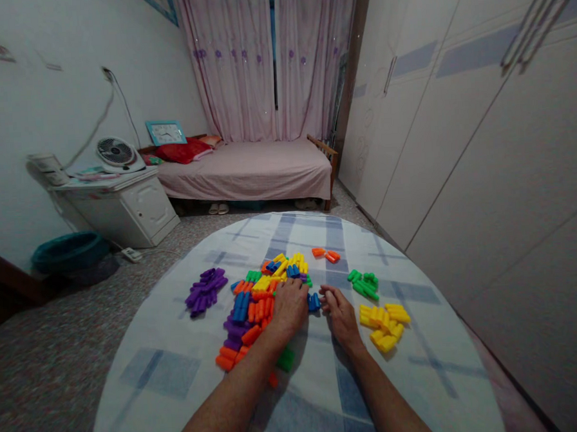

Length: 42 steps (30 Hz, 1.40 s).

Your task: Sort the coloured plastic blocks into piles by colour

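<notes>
On the round table [180, 370], covered with a checked cloth, the left hand [289, 306] lies palm down on the right side of a mixed heap of blocks [254, 305] near the table's middle. Its fingers are close together and bent over the pieces; whether they grip any cannot be told. The right hand [339, 313] rests just beside it, fingers curled. Its fingertips are at a small blue block [313, 301] that sits between the two hands; whether they pinch it cannot be told. A yellow pile [385, 324] lies near the right hand toward the table's right edge. A green pile [364, 284] sits farther back, and two orange blocks [326, 254] lie toward the far edge. A purple pile [205, 290] lies toward the left edge, apart from the heap.
</notes>
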Tool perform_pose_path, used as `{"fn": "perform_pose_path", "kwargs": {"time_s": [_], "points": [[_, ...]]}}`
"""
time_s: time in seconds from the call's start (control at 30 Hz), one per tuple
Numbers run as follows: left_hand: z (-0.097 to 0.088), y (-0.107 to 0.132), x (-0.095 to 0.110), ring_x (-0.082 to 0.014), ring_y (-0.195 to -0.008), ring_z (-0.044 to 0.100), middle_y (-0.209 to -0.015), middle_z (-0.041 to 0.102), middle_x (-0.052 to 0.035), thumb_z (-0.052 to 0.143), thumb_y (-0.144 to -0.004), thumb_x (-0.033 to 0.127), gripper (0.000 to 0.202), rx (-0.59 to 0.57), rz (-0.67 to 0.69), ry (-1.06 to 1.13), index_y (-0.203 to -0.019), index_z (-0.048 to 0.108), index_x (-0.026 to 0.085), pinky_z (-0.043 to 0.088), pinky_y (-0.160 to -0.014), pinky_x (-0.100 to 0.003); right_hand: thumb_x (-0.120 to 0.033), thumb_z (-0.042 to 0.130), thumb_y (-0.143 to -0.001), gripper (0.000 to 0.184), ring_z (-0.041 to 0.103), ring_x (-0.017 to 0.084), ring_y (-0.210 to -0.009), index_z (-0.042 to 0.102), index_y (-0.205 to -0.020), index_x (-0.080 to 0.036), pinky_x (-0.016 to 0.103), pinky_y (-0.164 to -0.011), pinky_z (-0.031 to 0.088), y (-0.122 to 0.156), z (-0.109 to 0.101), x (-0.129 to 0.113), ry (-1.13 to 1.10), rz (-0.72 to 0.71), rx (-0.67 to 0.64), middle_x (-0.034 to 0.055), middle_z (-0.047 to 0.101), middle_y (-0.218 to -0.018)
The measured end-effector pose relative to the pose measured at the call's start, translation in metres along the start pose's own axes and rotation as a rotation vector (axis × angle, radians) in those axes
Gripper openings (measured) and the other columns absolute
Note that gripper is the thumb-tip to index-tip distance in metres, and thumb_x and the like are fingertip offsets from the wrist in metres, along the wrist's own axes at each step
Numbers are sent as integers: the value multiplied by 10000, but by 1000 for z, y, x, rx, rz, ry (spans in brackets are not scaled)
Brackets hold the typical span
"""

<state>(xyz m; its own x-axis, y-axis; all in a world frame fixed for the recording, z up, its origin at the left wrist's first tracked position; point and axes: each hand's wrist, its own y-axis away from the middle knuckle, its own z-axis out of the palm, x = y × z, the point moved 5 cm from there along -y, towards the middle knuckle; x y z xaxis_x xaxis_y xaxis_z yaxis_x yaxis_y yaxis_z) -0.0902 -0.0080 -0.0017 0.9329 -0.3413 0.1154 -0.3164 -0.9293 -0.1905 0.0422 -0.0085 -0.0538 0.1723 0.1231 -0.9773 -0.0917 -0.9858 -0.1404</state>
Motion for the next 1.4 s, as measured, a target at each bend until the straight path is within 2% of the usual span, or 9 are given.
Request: {"fn": "perform_pose_path", "kwargs": {"time_s": [0.13,0.37,0.5,0.63,0.9,1.03,1.13,1.23,1.4], "points": [[1,-4,2,-249,-974,562,-995,653,-84,432,-885,163,222,9,2,-3,-939,646,182,427,-858,-404,-504,470,-844,408,631,176,-743,639,-1000,-167,282,-595,508,-2,-1,3,-83,7,45,94,677,-985],[-20,12,4,-198,-943,554,-959,631,-69,443,-903,248,185,230,39,290,-965,601,175,430,-842,-327,-505,506,-834,392,591,134,-630,639,-999,-174,264,-548,493,-3,-2,7,-148,29,58,70,678,-924],[-11,12,15,-199,-949,564,-947,635,-65,497,-864,276,155,59,95,277,-900,609,175,433,-828,-312,-508,495,-846,397,597,134,-645,631,-1013,-175,261,-562,494,-3,-5,8,-167,36,65,71,679,-945],[1,5,15,-225,-946,584,-937,649,-88,502,-858,323,195,-71,9,157,-888,612,164,433,-828,-342,-525,493,-844,417,618,156,-710,634,-1014,-172,274,-601,506,-4,-7,10,-166,28,77,79,687,-963],[11,3,18,-237,-1042,563,-1126,597,-82,645,-768,363,489,-109,41,179,-1216,510,219,424,-908,-363,-526,453,-855,419,602,144,-692,619,-1013,-176,250,-566,479,-6,-17,16,-135,52,204,70,674,-946],[15,4,26,-195,-969,574,-1103,570,-63,592,-804,275,390,-84,68,220,-1187,535,231,463,-824,-302,-520,423,-860,422,576,129,-666,609,-1010,-172,240,-554,460,-7,-26,17,-112,65,276,71,662,-953],[5,8,38,-180,-951,572,-1056,575,-55,542,-818,200,345,-23,169,288,-1161,560,234,476,-792,-277,-509,433,-854,408,576,133,-677,613,-999,-173,245,-567,460,-8,-27,16,-97,61,260,75,661,-962],[-25,22,37,-172,-974,567,-1043,581,-58,530,-819,183,341,162,213,448,-1157,564,218,480,-831,-275,-501,450,-844,390,573,129,-667,619,-979,-177,245,-573,457,-9,-25,18,-97,59,242,68,664,-941],[-69,82,-38,-178,-1029,575,-1106,591,-59,536,-809,202,452,499,-185,601,-1258,492,225,463,-933,-330,-451,493,-817,333,548,110,-614,623,-964,-182,235,-545,447,-9,-20,20,-119,67,203,48,662,-888]]}}
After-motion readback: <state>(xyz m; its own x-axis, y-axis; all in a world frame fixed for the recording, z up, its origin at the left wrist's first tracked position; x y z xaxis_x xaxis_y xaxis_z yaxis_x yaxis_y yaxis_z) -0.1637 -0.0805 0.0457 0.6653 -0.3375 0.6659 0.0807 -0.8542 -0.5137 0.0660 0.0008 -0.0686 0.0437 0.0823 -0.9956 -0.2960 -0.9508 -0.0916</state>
